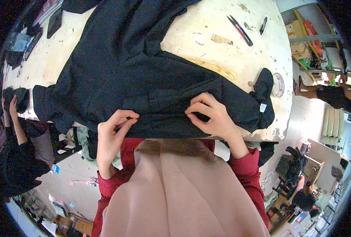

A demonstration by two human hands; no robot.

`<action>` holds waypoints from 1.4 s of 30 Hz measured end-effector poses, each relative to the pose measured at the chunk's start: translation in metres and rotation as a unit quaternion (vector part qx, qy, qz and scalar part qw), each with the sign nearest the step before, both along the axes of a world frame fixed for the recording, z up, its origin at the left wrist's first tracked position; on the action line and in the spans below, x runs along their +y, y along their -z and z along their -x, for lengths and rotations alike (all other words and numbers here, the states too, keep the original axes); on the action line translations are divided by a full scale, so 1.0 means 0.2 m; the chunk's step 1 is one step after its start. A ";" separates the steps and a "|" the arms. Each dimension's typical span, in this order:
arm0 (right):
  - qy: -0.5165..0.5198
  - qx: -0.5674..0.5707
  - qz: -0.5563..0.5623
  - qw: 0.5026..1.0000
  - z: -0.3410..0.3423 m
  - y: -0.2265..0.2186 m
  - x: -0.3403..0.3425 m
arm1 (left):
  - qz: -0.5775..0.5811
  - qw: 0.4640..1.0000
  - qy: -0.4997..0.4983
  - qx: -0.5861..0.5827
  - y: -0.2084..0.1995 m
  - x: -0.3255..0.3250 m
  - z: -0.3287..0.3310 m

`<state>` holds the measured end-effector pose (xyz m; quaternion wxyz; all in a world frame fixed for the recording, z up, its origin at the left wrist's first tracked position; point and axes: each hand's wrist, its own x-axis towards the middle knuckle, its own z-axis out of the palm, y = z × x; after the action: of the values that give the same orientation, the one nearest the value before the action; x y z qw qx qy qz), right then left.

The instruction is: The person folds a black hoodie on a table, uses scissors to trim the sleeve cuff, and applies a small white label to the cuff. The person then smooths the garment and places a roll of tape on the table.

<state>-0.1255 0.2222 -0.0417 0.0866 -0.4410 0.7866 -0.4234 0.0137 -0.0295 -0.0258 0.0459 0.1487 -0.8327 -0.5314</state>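
Observation:
A black garment point(116, 75) lies spread and wrinkled across the pale table in front of me. My left hand point(113, 132) is at its near edge, thumb and forefinger pinched together on the cloth. To the right, my right hand point(213, 116) also has thumb and fingers pinched on the cloth, with a dark fold beneath the palm. A stretch of black fabric lies between the two hands. At the garment's right end a small white label point(263, 107) shows.
Scissors point(242, 33), a black pen-like tool point(263, 25), a yellowish strip point(215, 68) and a round tape roll point(278, 85) lie on the worn tabletop point(199, 29). At the left, a co-worker's hands point(13, 108) touch dark cloth. Shelving point(314, 37) stands beyond the right edge.

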 end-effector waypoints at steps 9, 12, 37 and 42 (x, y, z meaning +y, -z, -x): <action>0.061 0.133 -0.100 0.984 -0.07 -0.13 -0.13 | -0.144 0.989 -0.031 -0.034 -0.04 0.01 0.04; 0.025 0.130 -0.002 0.991 -0.20 -0.24 -0.28 | -0.203 0.978 -0.032 -0.025 -0.12 0.01 0.08; 0.055 -0.419 0.196 0.885 0.10 -0.33 -0.33 | -0.373 0.914 -0.097 0.129 -0.19 0.11 0.35; 0.272 -0.230 0.314 0.880 0.18 -0.30 -0.16 | 0.216 0.974 0.004 0.072 -0.16 0.01 0.34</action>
<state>-0.1620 0.1900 0.0192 0.0034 -0.1039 0.6598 -0.7442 -0.0544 -0.0277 0.0061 0.1348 0.0935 -0.9228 -0.3485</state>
